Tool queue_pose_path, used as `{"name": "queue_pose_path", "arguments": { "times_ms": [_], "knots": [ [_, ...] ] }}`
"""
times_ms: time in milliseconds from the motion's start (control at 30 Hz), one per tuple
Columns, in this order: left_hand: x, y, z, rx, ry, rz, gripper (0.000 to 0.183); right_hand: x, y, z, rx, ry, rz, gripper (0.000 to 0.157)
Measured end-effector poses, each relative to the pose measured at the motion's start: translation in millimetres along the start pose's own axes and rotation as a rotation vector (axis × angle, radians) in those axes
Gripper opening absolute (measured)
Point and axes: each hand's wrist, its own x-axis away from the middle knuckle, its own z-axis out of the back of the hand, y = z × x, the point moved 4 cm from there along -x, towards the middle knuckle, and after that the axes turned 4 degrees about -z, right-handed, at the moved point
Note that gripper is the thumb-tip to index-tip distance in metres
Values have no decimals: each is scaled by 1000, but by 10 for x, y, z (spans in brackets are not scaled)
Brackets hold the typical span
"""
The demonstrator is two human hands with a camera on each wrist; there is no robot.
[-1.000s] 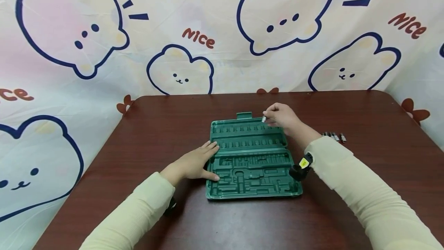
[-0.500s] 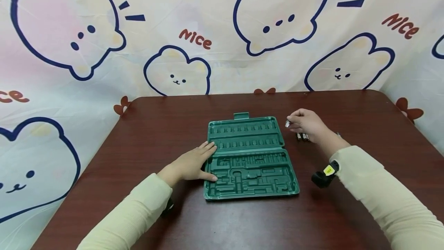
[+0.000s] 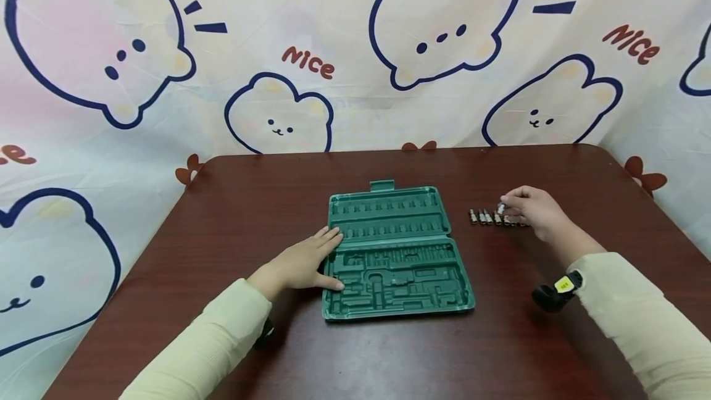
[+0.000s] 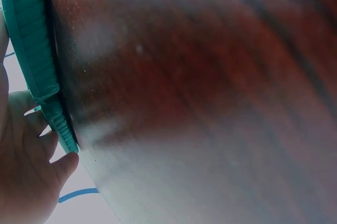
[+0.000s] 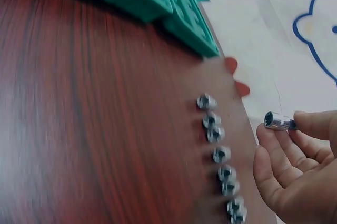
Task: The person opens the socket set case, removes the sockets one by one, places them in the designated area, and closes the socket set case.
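A green plastic tool case [image 3: 397,276] lies unfolded on the table, its moulded slots facing up. My left hand [image 3: 302,261] rests on the case's left edge with fingers spread; the left wrist view shows the fingers [image 4: 66,166] against its side. To the right of the case, my right hand [image 3: 536,208] pinches a small silver socket [image 5: 279,121] between thumb and fingers. Below that hand, several similar sockets [image 5: 221,154] lie in a row on the table, the right end partly hidden by the hand in the head view.
The dark red-brown table [image 3: 400,363] reaches back to a cartoon-printed cloth [image 3: 355,110]. The case's latch tab [image 3: 382,186] sticks out at its far edge. A small black wrist camera [image 3: 555,295] hangs under the right wrist.
My right hand has moved right from over the case's far right corner to above the row of sockets, carrying the socket. The left hand stays on the case edge.
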Motion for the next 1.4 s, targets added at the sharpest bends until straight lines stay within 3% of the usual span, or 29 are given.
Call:
{"name": "queue_pose_path", "arguments": {
  "times_ms": [300, 600, 733, 1200, 1400],
  "knots": [
    [-27, 30, -8, -7, -2, -9, 94, 81, 349, 335, 3, 83, -5, 35],
    [-25, 6, -18, 4, 1, 0, 94, 80, 471, 528, -34, 83, -1, 30],
    [-19, 0, -12, 3, 2, 7, 95, 24, 565, 585, -33, 121, -46, 25],
    [11, -4, 3, 19, 5, 22, 93, -45, 548, 624, 207, 143, -29, 36],
    [1, -5, -9, 16, 10, 13, 94, -58, 556, 632, 232, 144, -37, 38]
  ]
}}
